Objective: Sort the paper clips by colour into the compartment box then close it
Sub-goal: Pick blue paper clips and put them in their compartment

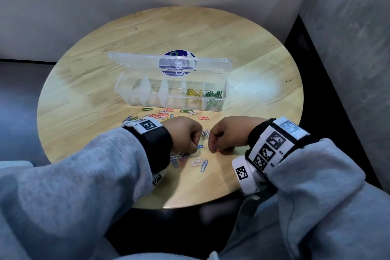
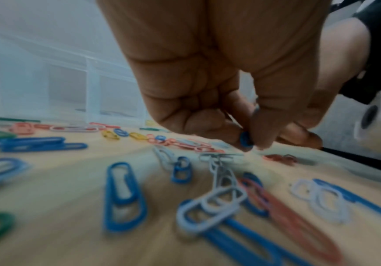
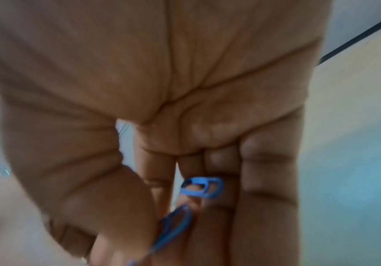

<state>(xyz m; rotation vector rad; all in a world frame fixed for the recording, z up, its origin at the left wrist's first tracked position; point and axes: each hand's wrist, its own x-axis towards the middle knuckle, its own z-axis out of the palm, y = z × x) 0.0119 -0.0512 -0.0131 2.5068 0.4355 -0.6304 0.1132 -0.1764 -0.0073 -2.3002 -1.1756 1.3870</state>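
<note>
The clear compartment box (image 1: 172, 99) stands open on the round table, lid (image 1: 168, 63) tilted up behind it. Yellow clips (image 1: 193, 92) fill the fourth compartment and green clips (image 1: 213, 94) the rightmost one. Loose red, blue, white and green paper clips (image 1: 162, 114) lie between the box and my hands. My left hand (image 1: 195, 147) is curled low over the table and pinches a blue clip (image 2: 246, 139). Just to its right, my right hand (image 1: 213, 148) holds blue clips (image 3: 202, 187) between thumb and curled fingers.
More blue, white and red clips (image 1: 198, 162) lie scattered under and in front of both wrists near the table's front edge (image 1: 190, 205). The three left compartments (image 1: 147, 93) look empty. Walls close in behind and on the right.
</note>
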